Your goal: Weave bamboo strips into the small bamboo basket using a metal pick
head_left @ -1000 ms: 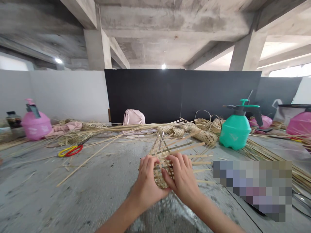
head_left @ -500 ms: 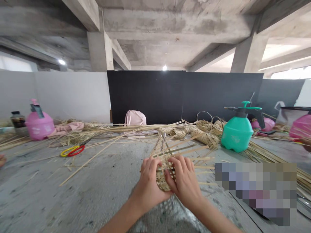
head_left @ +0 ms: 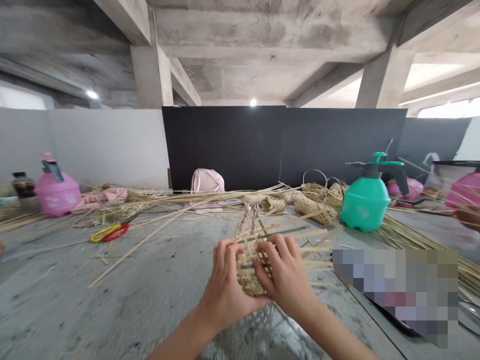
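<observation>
A small half-woven bamboo basket [head_left: 250, 260] with loose strips sticking out to the right is held above the grey floor in front of me. My left hand [head_left: 224, 290] wraps its fingers round the basket's left side. My right hand [head_left: 284, 276] grips the right side, fingers curled over the woven strips. A metal clip [head_left: 254, 218] stands at the basket's far end.
Yellow and red scissors [head_left: 109, 232] lie to the left. A pink sprayer [head_left: 56, 190] stands far left, a green sprayer [head_left: 365, 199] at right. Bamboo strips [head_left: 180, 200] and woven pieces [head_left: 315, 207] are strewn across the back. A pink bag [head_left: 207, 181] rests against the black wall.
Both hands kept hold of the basket and shifted their fingers slightly on the weave. The view wobbled a little.
</observation>
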Available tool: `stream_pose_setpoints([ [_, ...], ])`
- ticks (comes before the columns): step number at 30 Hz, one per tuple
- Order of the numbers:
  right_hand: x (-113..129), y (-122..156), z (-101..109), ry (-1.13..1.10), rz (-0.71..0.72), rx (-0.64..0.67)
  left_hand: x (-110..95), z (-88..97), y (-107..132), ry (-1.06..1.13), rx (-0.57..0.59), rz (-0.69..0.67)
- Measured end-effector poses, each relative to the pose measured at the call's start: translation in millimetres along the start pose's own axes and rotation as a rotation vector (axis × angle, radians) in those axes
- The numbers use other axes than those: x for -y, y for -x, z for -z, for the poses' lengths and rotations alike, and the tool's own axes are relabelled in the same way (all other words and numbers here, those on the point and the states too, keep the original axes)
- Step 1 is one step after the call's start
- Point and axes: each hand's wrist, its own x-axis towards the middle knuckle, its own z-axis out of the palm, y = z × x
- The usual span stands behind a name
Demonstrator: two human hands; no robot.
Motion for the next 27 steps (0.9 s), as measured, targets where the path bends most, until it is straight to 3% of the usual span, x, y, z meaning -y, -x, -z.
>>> stream_pose_setpoints([
  [11,7,0,-5,0.039,-0.06,-0.041,-5,3.6,-6,-0.019,0.053,0.049],
  [21,7,4,-11,0.1,-0.05,-0.095,-2,-4.1,-1,-0.024,0.027,0.015],
  [27,4,6,-7,0.004,0.0,-0.131,-2,-5.8,0,-0.027,-0.03,-0.032],
])
